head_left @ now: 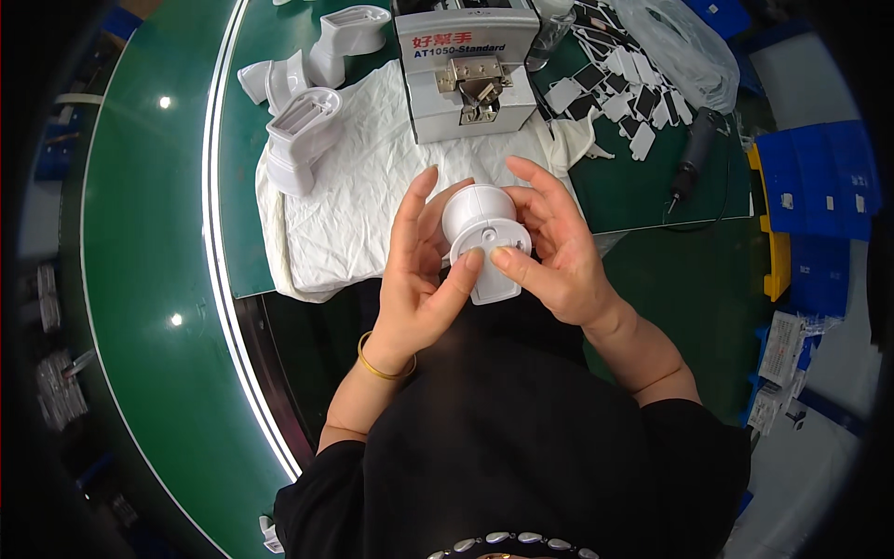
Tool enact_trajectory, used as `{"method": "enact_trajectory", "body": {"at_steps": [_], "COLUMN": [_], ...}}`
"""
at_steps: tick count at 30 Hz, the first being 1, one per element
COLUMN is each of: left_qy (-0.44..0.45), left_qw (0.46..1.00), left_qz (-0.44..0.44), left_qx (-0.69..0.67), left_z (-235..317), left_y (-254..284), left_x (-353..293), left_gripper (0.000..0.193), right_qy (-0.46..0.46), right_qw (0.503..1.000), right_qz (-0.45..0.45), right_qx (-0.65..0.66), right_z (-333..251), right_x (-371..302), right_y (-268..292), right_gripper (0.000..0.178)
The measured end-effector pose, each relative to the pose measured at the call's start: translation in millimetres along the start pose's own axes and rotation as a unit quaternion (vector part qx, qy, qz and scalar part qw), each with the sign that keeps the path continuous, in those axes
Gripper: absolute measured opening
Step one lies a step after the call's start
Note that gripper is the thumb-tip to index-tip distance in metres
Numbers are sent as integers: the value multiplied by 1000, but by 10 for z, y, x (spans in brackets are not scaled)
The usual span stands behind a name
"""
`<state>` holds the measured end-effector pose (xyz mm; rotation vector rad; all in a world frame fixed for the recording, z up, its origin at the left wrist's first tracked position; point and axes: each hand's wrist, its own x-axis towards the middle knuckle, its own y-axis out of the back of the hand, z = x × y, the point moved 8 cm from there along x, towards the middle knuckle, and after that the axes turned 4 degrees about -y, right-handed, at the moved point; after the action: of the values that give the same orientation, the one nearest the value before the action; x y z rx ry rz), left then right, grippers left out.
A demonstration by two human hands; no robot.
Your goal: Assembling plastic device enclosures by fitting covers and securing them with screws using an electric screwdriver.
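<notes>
Between my two hands is a white plastic housing (pixel 478 212) with a rounded body, a round flange and a flat tab pointing toward me. My left hand (pixel 421 256) grips its left side, the thumb pressed on the flange. From the right, my right hand (pixel 557 252) holds it too, its thumb beside the other on the flat face while some fingers stay raised. The housing is held above the near edge of a white cloth (pixel 345 205). Fingers behind the housing are partly hidden.
Several similar white housings (pixel 303 140) stand at the back left. A grey machine (pixel 470 93) with a metal feed sits beyond the cloth. At the back right lie small black and white pieces (pixel 624 88), a clear plastic bag (pixel 684 47) and a dark electric screwdriver (pixel 696 158). Blue bins (pixel 819 177) line the right.
</notes>
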<state>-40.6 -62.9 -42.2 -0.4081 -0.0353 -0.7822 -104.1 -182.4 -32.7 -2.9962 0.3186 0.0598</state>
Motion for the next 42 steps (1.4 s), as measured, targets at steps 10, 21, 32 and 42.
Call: {"method": "enact_trajectory", "body": {"at_steps": [10, 21, 32, 42], "left_qy": [-122, -75, -147, -166], "left_qw": [945, 951, 906, 878], "left_qz": [-113, -64, -65, -53], "left_qx": [283, 294, 392, 446], "left_z": [-116, -321, -298, -305], "left_y": [-161, 27, -26, -43], "left_x": [-32, 17, -3, -121], "left_gripper": [106, 115, 78, 78], "right_qy": [-85, -211, 167, 350], "right_qw": [994, 670, 909, 927], "right_qz": [28, 591, 18, 132], "right_qx": [62, -395, 381, 1], "right_z": [178, 169, -512, -1384], "right_x": [-2, -419, 75, 1081], "right_y": [360, 4245, 2764, 940], "right_gripper": [64, 72, 34, 19]}}
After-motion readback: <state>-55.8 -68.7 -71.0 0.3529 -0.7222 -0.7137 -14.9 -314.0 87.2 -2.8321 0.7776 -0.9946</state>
